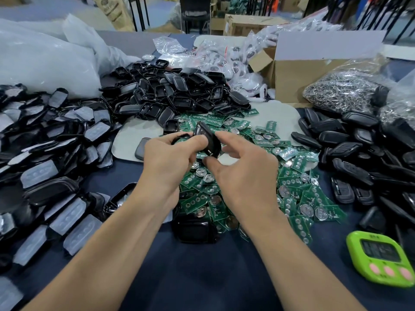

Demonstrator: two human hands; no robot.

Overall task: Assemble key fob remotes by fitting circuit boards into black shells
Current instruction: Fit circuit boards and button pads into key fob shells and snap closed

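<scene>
Shell (208, 140), black, was held tilted above the circuit board pile (247, 187) at mid-counter (202, 277). Of the hands, the left hand (168, 158) gripped its left side and the right hand (242, 169) pinched its near end. Empty shell heap (175, 93) lay behind, green timer (381, 259) at near right.

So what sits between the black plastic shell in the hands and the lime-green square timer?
Head view: past the shell, the heap of green circuit boards, then bare dark blue tablecloth beside the timer.
</scene>
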